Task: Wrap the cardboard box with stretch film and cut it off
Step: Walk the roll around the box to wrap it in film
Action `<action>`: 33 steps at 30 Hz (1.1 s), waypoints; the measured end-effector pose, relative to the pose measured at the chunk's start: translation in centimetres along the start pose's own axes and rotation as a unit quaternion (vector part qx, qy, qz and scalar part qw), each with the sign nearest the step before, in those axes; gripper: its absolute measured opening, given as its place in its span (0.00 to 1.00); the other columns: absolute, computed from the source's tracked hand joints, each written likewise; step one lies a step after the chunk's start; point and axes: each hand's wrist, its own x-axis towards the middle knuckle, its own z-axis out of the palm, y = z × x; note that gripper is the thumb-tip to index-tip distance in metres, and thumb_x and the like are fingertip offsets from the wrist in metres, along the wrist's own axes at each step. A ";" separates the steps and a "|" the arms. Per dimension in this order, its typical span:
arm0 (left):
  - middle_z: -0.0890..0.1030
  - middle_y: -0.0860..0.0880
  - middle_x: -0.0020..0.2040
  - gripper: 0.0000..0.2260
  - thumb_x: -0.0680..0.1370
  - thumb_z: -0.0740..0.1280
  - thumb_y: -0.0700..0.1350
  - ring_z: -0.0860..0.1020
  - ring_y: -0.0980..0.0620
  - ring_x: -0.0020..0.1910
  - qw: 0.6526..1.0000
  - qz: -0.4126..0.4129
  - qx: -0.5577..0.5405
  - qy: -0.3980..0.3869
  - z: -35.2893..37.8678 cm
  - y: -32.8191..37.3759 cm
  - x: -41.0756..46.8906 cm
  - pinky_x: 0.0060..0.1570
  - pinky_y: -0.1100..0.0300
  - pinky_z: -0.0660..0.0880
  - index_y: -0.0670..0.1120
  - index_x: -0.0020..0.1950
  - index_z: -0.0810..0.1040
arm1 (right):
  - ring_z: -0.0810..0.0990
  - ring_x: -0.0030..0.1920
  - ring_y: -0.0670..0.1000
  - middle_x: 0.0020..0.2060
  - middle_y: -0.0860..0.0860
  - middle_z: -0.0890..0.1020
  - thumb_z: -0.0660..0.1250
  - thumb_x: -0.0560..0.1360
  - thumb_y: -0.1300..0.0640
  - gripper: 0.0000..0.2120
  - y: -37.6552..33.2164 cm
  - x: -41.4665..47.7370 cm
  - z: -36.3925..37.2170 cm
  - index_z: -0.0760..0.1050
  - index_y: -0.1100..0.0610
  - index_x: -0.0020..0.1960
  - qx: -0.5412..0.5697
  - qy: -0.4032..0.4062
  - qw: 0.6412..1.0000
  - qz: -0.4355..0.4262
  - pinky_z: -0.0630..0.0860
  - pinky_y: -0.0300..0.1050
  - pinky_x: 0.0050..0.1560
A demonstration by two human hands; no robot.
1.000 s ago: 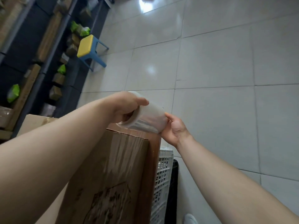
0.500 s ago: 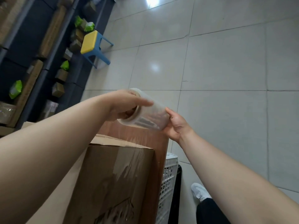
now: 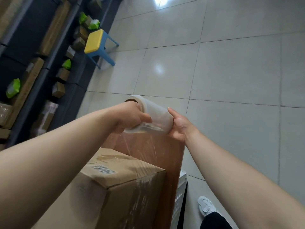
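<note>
- Wrapping is judged underway: the stretch film roll (image 3: 152, 115) is gripped at its ends by the left hand (image 3: 132, 119) and right hand (image 3: 179, 126).
- Film must next be drawn around the cardboard box (image 3: 118, 184).

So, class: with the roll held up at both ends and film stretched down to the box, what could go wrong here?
1. The film looks streaked and bunched; it may tear or rope.
2. The box sits near the table edge; pulling could drag it off.
3. The roll could slip from the right hand.
</note>
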 end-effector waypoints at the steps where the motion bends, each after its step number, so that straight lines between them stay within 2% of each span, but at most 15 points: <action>1: 0.79 0.43 0.48 0.11 0.73 0.71 0.49 0.78 0.43 0.49 1.000 -0.004 0.016 -0.004 -0.2 -0.2 0.1 0.55 0.50 0.77 0.42 0.47 0.78 | 0.81 0.51 0.57 0.58 0.59 0.81 0.58 0.81 0.46 0.23 -0.2 0.3 0.3 0.74 0.62 0.68 -0.005 -0.002 1.000 0.006 0.78 0.52 0.53; 4: 0.80 0.45 0.47 0.06 0.73 0.72 0.46 0.79 0.46 0.49 1.000 -0.005 -0.009 -0.004 -0.8 -0.4 0.7 0.53 0.54 0.76 0.45 0.46 0.78 | 0.81 0.49 0.56 0.52 0.58 0.81 0.57 0.82 0.49 0.22 -0.7 1.2 1.1 0.73 0.62 0.68 0.006 -0.017 0.999 0.028 0.79 0.51 0.49; 6: 0.82 0.44 0.48 0.08 0.74 0.72 0.47 0.80 0.48 0.48 0.990 -0.031 -0.135 -0.014 -1.6 -0.4 1.1 0.51 0.55 0.77 0.44 0.48 0.78 | 0.80 0.50 0.57 0.54 0.58 0.81 0.57 0.82 0.50 0.23 -0.8 1.9 1.5 0.71 0.63 0.70 0.009 -0.026 0.999 0.044 0.77 0.53 0.52; 9: 0.81 0.43 0.46 0.15 0.78 0.66 0.53 0.81 0.48 0.43 0.920 -0.128 -0.369 -0.042 -2.5 -0.7 2.2 0.42 0.56 0.77 0.42 0.54 0.75 | 0.80 0.53 0.57 0.56 0.59 0.81 0.58 0.81 0.51 0.21 -0.8 2.9 2.1 0.72 0.62 0.68 0.001 -0.045 0.997 0.069 0.76 0.54 0.54; 11: 0.81 0.43 0.47 0.15 0.80 0.63 0.50 0.79 0.48 0.42 0.880 -0.172 -0.442 -0.003 -2.7 -1.2 3.5 0.41 0.57 0.75 0.40 0.58 0.74 | 0.80 0.51 0.57 0.52 0.58 0.82 0.58 0.81 0.52 0.17 -0.8 3.6 2.5 0.75 0.62 0.63 0.002 -0.055 0.995 0.085 0.76 0.53 0.53; 13: 0.79 0.44 0.46 0.12 0.80 0.63 0.46 0.78 0.49 0.41 0.861 -0.189 -0.470 0.037 -2.7 -1.7 4.3 0.44 0.57 0.74 0.39 0.59 0.73 | 0.81 0.49 0.56 0.47 0.57 0.83 0.58 0.81 0.54 0.14 -0.9 4.3 2.9 0.77 0.62 0.57 -0.013 -0.050 0.994 0.099 0.76 0.52 0.52; 15: 0.78 0.44 0.46 0.11 0.80 0.63 0.44 0.77 0.49 0.41 0.872 -0.186 -0.449 0.056 -2.8 -2.2 4.9 0.45 0.56 0.73 0.40 0.59 0.72 | 0.80 0.45 0.55 0.44 0.56 0.82 0.59 0.81 0.54 0.12 -1.0 5.1 3.6 0.76 0.61 0.54 -0.053 -0.033 0.992 0.113 0.75 0.51 0.48; 18: 0.79 0.42 0.47 0.10 0.78 0.65 0.44 0.79 0.46 0.42 0.912 -0.179 -0.356 0.097 -3.1 -3.1 5.2 0.42 0.55 0.77 0.39 0.55 0.74 | 0.78 0.40 0.52 0.41 0.54 0.78 0.58 0.81 0.52 0.12 -1.2 6.4 5.0 0.75 0.59 0.51 -0.126 -0.022 0.983 0.131 0.75 0.47 0.41; 20: 0.80 0.41 0.50 0.14 0.75 0.69 0.48 0.80 0.43 0.49 0.933 -0.181 -0.288 0.117 -3.5 -3.8 5.2 0.51 0.51 0.78 0.39 0.53 0.76 | 0.81 0.35 0.49 0.36 0.51 0.82 0.55 0.83 0.49 0.15 -1.2 7.0 6.1 0.76 0.57 0.50 -0.156 -0.035 0.976 0.147 0.76 0.43 0.35; 21: 0.80 0.41 0.51 0.16 0.73 0.70 0.50 0.79 0.42 0.50 0.940 -0.182 -0.263 0.116 -3.7 -4.2 5.1 0.53 0.50 0.77 0.39 0.52 0.77 | 0.82 0.34 0.47 0.34 0.50 0.84 0.53 0.83 0.48 0.17 -1.1 7.4 6.6 0.76 0.57 0.50 -0.165 -0.043 0.973 0.154 0.76 0.42 0.35; 23: 0.79 0.43 0.46 0.15 0.72 0.72 0.51 0.78 0.45 0.46 0.954 -0.182 -0.216 0.104 -4.1 -4.8 5.0 0.48 0.54 0.74 0.40 0.46 0.78 | 0.84 0.37 0.47 0.34 0.48 0.86 0.51 0.84 0.47 0.20 -0.8 8.2 7.6 0.77 0.56 0.50 -0.181 -0.055 0.968 0.163 0.78 0.43 0.38; 26: 0.81 0.43 0.46 0.08 0.73 0.72 0.44 0.79 0.46 0.45 0.956 -0.165 -0.229 0.081 -4.5 -5.8 5.1 0.46 0.55 0.75 0.40 0.47 0.79 | 0.85 0.34 0.46 0.34 0.49 0.86 0.53 0.83 0.47 0.18 -0.5 9.2 8.3 0.77 0.57 0.52 -0.182 -0.060 0.968 0.163 0.78 0.42 0.37; 28: 0.82 0.43 0.49 0.08 0.74 0.71 0.42 0.81 0.46 0.48 0.932 -0.169 -0.312 0.069 -5.1 -6.2 5.2 0.48 0.54 0.77 0.41 0.51 0.80 | 0.84 0.32 0.47 0.31 0.50 0.85 0.54 0.83 0.48 0.17 -0.4 9.7 8.4 0.76 0.58 0.55 -0.167 -0.074 0.970 0.163 0.77 0.46 0.40; 31: 0.81 0.44 0.50 0.15 0.76 0.68 0.52 0.80 0.48 0.47 0.851 -0.220 -0.474 0.052 -6.0 -6.7 5.7 0.42 0.56 0.76 0.43 0.57 0.76 | 0.82 0.28 0.47 0.24 0.49 0.81 0.53 0.83 0.51 0.15 -0.3 10.1 8.7 0.74 0.59 0.54 -0.153 -0.089 0.970 0.166 0.74 0.47 0.37; 33: 0.80 0.45 0.49 0.14 0.79 0.64 0.53 0.79 0.49 0.45 0.816 -0.234 -0.524 0.067 -6.4 -6.9 6.3 0.39 0.57 0.74 0.44 0.57 0.75 | 0.84 0.33 0.50 0.32 0.52 0.84 0.55 0.83 0.51 0.14 0.1 10.4 8.9 0.75 0.59 0.54 -0.151 -0.081 0.970 0.173 0.77 0.45 0.34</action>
